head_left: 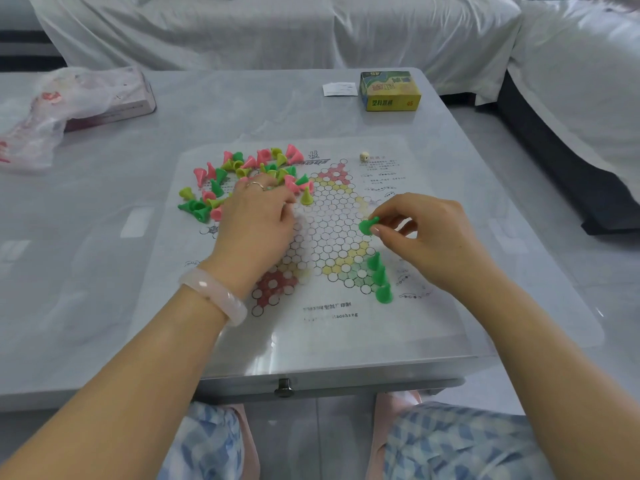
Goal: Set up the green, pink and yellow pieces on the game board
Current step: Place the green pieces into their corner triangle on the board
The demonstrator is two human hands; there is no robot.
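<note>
A paper game board (pixel 325 237) with a star of circles lies flat on the table. A loose pile of green, pink and yellow pieces (pixel 242 174) covers its far left part. Three green pieces (pixel 380 277) stand in a row at the board's near right green corner. My right hand (pixel 429 233) pinches a green piece (pixel 367 225) between thumb and fingers above the board's right side. My left hand (pixel 258 220) rests palm down at the near edge of the pile, fingers curled; what they hold is hidden. One yellow piece (pixel 306 196) stands just right of that hand.
A small die (pixel 363 156) lies on the sheet beyond the star. A yellow-green game box (pixel 389 91) and a white slip (pixel 340 89) sit far right on the grey table (pixel 104 237). A plastic bag over a pink box (pixel 86 105) lies far left. A drawer knob (pixel 284 388) is at the near edge.
</note>
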